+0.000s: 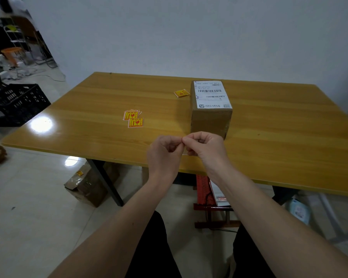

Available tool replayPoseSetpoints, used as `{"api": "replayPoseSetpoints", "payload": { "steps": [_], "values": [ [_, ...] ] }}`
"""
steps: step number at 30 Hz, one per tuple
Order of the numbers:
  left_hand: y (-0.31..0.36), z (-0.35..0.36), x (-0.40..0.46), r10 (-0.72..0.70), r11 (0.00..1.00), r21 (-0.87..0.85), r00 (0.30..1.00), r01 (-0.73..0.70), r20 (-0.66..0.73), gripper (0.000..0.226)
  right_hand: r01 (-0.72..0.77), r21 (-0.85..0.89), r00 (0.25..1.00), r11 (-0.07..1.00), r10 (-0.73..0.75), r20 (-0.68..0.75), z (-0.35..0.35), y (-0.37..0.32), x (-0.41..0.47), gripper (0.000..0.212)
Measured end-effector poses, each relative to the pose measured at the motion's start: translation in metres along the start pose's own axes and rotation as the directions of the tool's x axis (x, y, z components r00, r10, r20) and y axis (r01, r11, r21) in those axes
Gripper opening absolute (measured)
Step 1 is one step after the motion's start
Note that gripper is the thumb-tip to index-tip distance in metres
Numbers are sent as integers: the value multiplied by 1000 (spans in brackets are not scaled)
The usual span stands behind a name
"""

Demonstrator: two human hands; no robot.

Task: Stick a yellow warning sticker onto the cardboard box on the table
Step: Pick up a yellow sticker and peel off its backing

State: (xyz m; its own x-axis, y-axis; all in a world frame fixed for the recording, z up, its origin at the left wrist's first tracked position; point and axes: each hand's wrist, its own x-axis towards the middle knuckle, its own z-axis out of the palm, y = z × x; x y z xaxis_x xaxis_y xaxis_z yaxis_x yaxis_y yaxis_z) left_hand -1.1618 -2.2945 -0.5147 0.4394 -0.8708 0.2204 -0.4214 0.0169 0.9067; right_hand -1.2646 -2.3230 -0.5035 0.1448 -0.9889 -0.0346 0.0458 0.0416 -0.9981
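Note:
The brown cardboard box (211, 120) stands on the wooden table (84, 105) right of centre, with a white shipping label (211, 95) on its top. A small pile of yellow warning stickers (133, 118) lies to the box's left, and another yellow sticker (181, 93) rests beside the box's far left corner. My left hand (162, 154) and my right hand (206, 148) meet over the table's near edge, just in front of the box. Their fingertips pinch together on a thin pale sheet seen edge-on, apparently a sticker; its face is hidden.
A black plastic crate (16, 105) sits off the table's left end. Under the table lie a taped cardboard box (88, 186) on the floor and a dark red stool (211, 205) holding papers. A wall runs behind the table.

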Motion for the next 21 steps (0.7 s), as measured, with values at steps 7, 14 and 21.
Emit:
{"api": "replayPoseSetpoints", "payload": {
  "steps": [7,14,21],
  "values": [
    [3,0,-2,4,998,-55,1000,-4,2,14,17,9,999,1000,-18,28,-3,2,1,8],
    [10,-2,-6,-3,985,-172,999,10,40,30,54,74,997,996,-58,44,-5,2,0,14],
    [16,-2,-7,-65,942,-324,995,84,69,20,66,107,996,992,-72,53,-6,3,-2,16]
  ]
}}
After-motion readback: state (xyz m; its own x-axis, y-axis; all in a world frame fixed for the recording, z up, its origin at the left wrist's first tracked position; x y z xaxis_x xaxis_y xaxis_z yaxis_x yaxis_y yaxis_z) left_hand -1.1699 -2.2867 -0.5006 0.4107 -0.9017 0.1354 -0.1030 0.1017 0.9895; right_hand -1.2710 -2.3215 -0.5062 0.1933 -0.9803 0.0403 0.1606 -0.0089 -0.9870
